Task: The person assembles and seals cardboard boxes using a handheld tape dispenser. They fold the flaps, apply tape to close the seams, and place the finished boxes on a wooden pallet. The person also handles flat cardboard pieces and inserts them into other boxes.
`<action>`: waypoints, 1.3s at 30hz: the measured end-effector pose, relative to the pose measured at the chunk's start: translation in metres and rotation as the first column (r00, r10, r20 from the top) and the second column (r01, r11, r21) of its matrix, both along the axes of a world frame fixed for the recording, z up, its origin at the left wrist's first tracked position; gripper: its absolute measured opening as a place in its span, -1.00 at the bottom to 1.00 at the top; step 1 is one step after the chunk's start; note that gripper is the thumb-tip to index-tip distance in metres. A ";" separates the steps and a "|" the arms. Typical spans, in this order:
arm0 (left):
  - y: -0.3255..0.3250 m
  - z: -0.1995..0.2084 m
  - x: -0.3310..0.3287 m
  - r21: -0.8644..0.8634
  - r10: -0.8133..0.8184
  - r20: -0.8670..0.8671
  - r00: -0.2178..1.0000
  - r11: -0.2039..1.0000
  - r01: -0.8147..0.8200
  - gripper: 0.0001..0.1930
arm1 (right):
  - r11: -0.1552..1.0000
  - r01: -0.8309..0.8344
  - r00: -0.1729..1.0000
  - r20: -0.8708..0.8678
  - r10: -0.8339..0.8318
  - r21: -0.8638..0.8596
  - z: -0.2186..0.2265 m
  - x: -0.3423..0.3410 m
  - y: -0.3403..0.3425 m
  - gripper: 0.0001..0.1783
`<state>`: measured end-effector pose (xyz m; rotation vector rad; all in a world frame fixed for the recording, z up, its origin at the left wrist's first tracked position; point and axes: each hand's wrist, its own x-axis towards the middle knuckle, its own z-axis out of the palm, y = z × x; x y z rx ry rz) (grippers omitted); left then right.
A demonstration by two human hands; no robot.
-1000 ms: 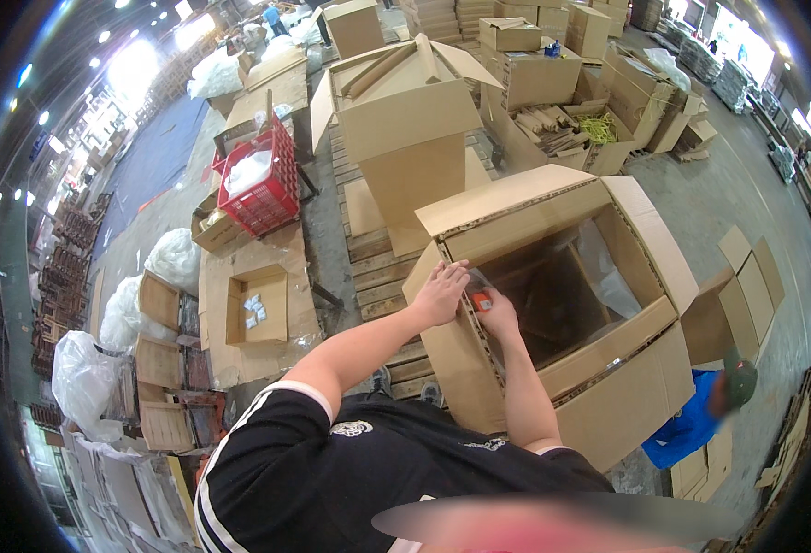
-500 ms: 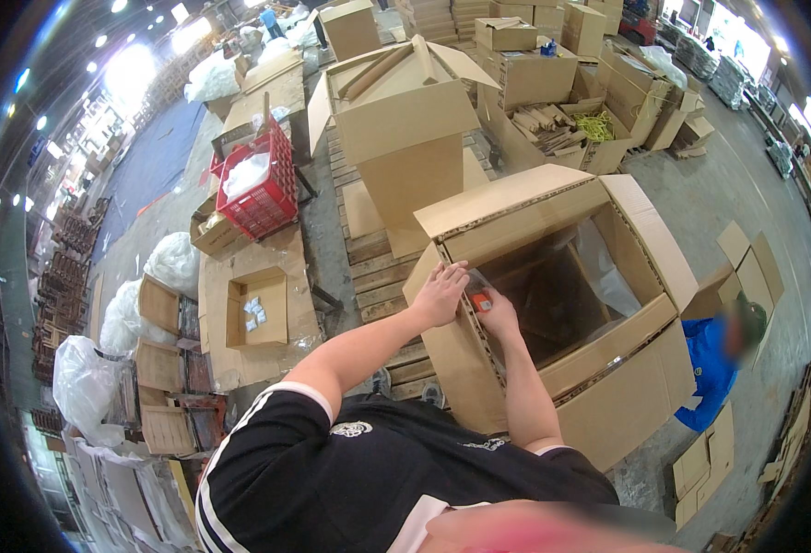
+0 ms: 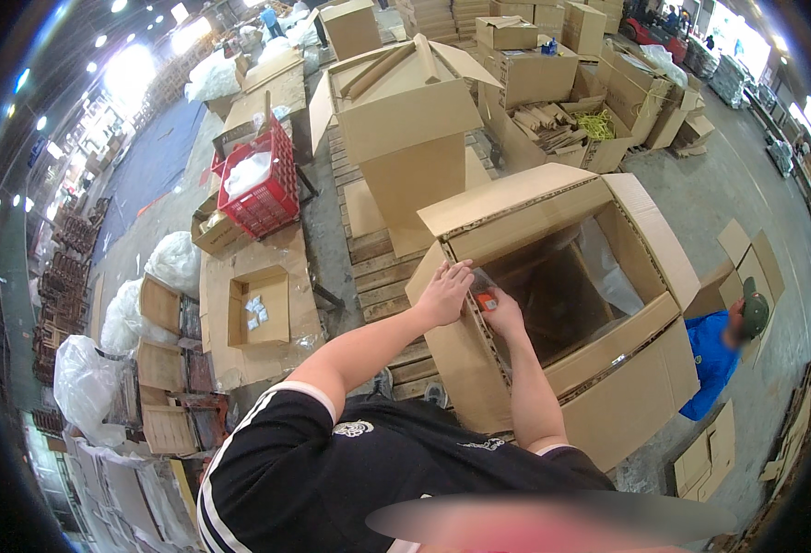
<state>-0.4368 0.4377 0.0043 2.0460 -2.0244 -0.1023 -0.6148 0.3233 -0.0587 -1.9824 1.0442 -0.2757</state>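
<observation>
In front of me stands a large open cardboard box (image 3: 608,405), its flaps folded outward. Inside are a dark panel (image 3: 548,300) and clear plastic film (image 3: 608,276). My left hand (image 3: 446,295) is closed over the box's left wall, fingers bent across the edge. Just inside that wall, my right hand (image 3: 505,315) grips a small orange-red object (image 3: 487,300); its kind is hard to make out. A clear or greyish piece (image 3: 481,280) shows beside the fingers.
A tall cardboard box (image 3: 405,138) stands on wooden pallets (image 3: 392,276) ahead. Left are a red crate (image 3: 263,198) and a shallow cardboard tray (image 3: 272,313) holding small packets. At right, a co-worker in blue (image 3: 711,359) is near flattened cardboard (image 3: 708,456).
My right hand has shifted slightly to the right with the orange-red object. My left hand stays on the box wall. The co-worker's head and arm have moved a little.
</observation>
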 end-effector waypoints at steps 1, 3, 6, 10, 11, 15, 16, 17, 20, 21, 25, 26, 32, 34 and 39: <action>0.000 0.000 0.000 -0.013 -0.003 -0.003 1.000 1.000 0.003 -0.41 | 1.000 0.005 1.000 -0.004 -0.005 0.009 -0.001 0.000 0.000 -0.22; 0.001 -0.001 0.000 0.006 0.004 0.003 1.000 1.000 -0.004 -0.41 | 1.000 -0.001 1.000 -0.020 0.001 0.020 -0.003 -0.001 -0.001 -0.20; 0.001 -0.002 -0.001 0.015 0.005 -0.007 1.000 1.000 -0.005 -0.41 | 1.000 -0.002 1.000 -0.022 0.002 0.007 -0.005 -0.002 -0.001 -0.20; 0.001 -0.002 -0.001 0.002 0.001 -0.004 1.000 1.000 0.000 -0.41 | 1.000 0.007 0.999 -0.048 -0.006 0.026 -0.005 -0.003 -0.002 -0.20; 0.001 -0.001 -0.001 -0.003 -0.001 -0.001 1.000 1.000 0.001 -0.41 | 1.000 -0.004 1.000 -0.023 0.004 0.024 -0.004 -0.003 -0.002 -0.20; 0.002 0.000 -0.002 0.002 -0.004 0.005 1.000 1.000 0.004 -0.41 | 0.999 -0.004 0.998 -0.058 0.006 0.034 -0.002 -0.003 -0.002 -0.21; 0.002 0.001 -0.002 0.011 -0.004 0.007 1.000 1.000 0.004 -0.41 | 1.000 -0.002 0.997 -0.078 0.004 0.027 -0.001 -0.002 -0.001 -0.21; 0.003 0.002 -0.002 0.021 -0.002 0.008 1.000 1.000 0.001 -0.40 | 1.000 -0.005 0.998 -0.061 0.007 0.021 -0.001 -0.002 -0.001 -0.21; 0.003 0.004 -0.004 0.028 0.003 0.009 1.000 1.000 -0.003 -0.37 | 1.000 -0.010 1.000 -0.029 0.010 0.005 -0.001 -0.002 0.000 -0.21; 0.003 0.005 -0.004 0.045 0.007 0.010 1.000 0.999 -0.007 -0.37 | 1.000 -0.015 0.999 -0.030 0.016 0.021 -0.001 -0.002 0.000 -0.21; 0.003 0.008 -0.005 0.066 0.008 -0.003 1.000 0.998 -0.008 -0.35 | 1.000 -0.019 0.999 -0.036 0.020 0.008 0.000 -0.002 0.000 -0.21; 0.003 0.008 -0.005 0.070 0.011 0.007 1.000 0.997 -0.011 -0.35 | 1.000 -0.023 0.999 -0.029 0.023 0.001 0.000 -0.002 0.001 -0.21; 0.003 0.003 -0.004 0.036 0.011 0.011 1.000 0.999 -0.011 -0.36 | 1.000 -0.005 1.000 -0.022 0.004 -0.014 0.004 -0.004 0.004 -0.21; 0.003 0.002 -0.004 0.027 0.011 0.010 1.000 1.000 -0.011 -0.37 | 1.000 -0.002 0.999 -0.032 0.002 0.008 0.007 -0.004 0.004 -0.21; 0.003 0.001 -0.005 0.011 0.012 0.011 1.000 1.000 -0.012 -0.37 | 0.999 -0.025 0.997 -0.067 0.027 0.030 0.014 -0.003 0.005 -0.20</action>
